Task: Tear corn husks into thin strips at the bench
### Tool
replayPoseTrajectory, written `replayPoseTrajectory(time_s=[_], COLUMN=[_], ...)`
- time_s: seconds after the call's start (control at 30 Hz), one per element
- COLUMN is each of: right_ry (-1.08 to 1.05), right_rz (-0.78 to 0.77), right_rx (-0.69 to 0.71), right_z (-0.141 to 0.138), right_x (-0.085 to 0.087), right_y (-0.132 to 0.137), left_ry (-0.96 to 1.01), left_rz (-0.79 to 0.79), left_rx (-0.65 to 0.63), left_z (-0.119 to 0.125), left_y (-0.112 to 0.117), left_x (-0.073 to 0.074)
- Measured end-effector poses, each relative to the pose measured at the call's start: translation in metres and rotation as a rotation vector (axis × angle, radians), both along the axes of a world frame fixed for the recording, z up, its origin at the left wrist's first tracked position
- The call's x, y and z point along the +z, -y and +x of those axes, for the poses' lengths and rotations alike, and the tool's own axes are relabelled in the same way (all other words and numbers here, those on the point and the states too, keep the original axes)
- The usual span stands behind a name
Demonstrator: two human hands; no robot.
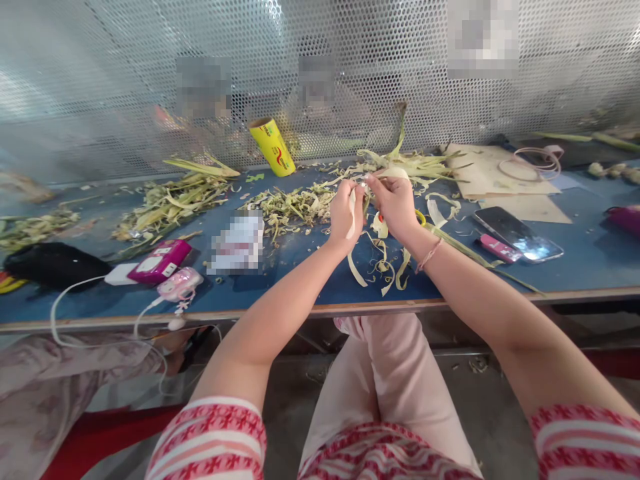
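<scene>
Both of my hands meet over the middle of the blue table. My left hand is closed on a pale strip of leaf that hangs down past its palm. My right hand pinches the same strip at its top, fingers pressed together, close to a pile of green and yellowish leaves. Below my hands lie several curled pale strips on the table.
Leaf heaps and shredded scraps cover the table's far side. A yellow roll leans on the perforated screen. A phone, pink devices, cables and cardboard sheets lie around. People sit behind the screen.
</scene>
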State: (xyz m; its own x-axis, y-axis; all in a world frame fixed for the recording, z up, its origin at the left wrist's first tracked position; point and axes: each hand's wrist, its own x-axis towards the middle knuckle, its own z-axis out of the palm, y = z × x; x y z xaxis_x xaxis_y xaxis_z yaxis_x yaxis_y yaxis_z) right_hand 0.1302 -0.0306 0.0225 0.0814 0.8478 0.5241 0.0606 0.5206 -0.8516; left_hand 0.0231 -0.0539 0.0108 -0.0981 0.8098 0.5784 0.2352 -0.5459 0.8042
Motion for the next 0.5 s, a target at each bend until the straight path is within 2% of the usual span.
replayPoseTrajectory(time_s=[0.37, 0.5], right_ry=[-0.003, -0.004], right_rz=[0.020, 0.018], right_rx=[0.188, 0.238], right_z=[0.003, 0.003], right_x=[-0.015, -0.014], right_y=[-0.018, -0.016], left_ry=[0.106, 0.116], left_rz=[0.011, -0.003], left_rx=[-0.011, -0.007], left_z=[-0.008, -0.009], left_y=[-0.008, -0.008], left_x=[0.002, 0.004])
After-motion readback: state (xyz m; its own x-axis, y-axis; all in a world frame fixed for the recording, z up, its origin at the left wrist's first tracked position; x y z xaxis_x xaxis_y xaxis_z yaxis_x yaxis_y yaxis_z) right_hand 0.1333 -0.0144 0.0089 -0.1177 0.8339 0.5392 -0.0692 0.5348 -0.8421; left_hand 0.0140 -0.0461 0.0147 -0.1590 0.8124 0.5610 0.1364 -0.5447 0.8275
